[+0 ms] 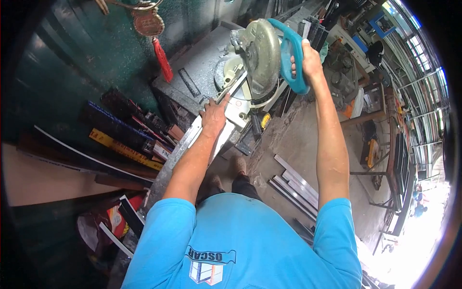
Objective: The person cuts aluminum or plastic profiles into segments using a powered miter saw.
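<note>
My right hand is wrapped round the teal handle of a miter saw, to the right of its round grey-green blade guard. The saw head is over its round base. My left hand presses a pale metal profile against the saw's fence, with one finger stretched along it toward the blade. The blade's edge is mostly hidden by the guard. A black and yellow tape measure is at the front of the saw base.
A dusty bench carries the saw. Metal profiles lie on the floor at my right, near my feet. A red tassel hangs at the upper left. Long strips lean at the left, and a work table stands at the right.
</note>
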